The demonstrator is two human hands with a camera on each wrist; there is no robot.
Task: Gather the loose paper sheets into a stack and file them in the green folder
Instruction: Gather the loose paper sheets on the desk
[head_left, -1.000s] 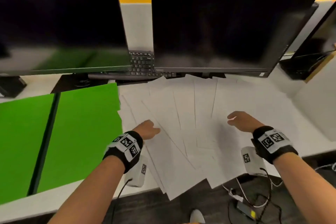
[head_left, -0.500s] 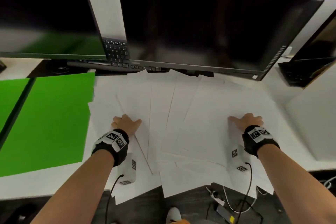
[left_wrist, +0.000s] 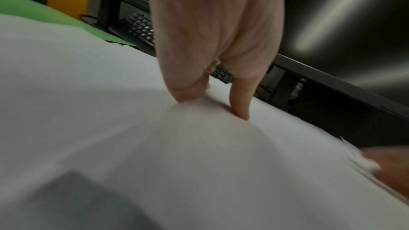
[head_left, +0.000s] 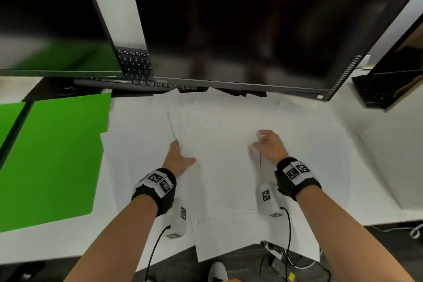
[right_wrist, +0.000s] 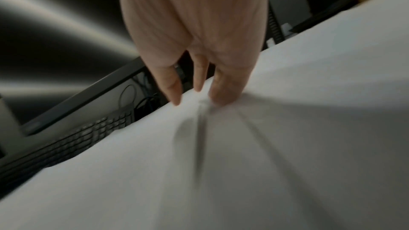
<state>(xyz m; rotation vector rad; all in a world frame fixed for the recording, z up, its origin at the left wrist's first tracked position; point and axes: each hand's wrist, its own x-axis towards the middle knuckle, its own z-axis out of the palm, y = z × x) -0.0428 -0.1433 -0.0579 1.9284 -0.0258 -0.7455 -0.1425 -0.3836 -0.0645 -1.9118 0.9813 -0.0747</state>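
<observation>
Several white paper sheets (head_left: 219, 155) lie fanned and overlapping on the white desk. My left hand (head_left: 177, 158) presses flat on the left side of the pile, its fingers (left_wrist: 240, 104) straight against the paper (left_wrist: 155, 146). My right hand (head_left: 266, 144) presses on the right side, where its fingertips (right_wrist: 175, 92) wrinkle the paper (right_wrist: 243, 163) into ridges. The two hands are about a sheet's width apart. The green folder (head_left: 57, 155) lies open and flat at the left, partly under the leftmost sheets, and its corner (left_wrist: 44, 15) shows in the left wrist view.
Two dark monitors (head_left: 251, 25) hang over the back of the desk with a black keyboard (head_left: 137, 68) beneath them. Another screen and keyboard (head_left: 375, 91) sit at the far right. Some sheets (head_left: 240, 240) overhang the desk's front edge, and cables (head_left: 281, 263) lie on the floor below.
Both hands have slid inward toward each other on the paper, drawing the spread sheets into a narrower pile at the middle. The head view has moved closer to the desk.
</observation>
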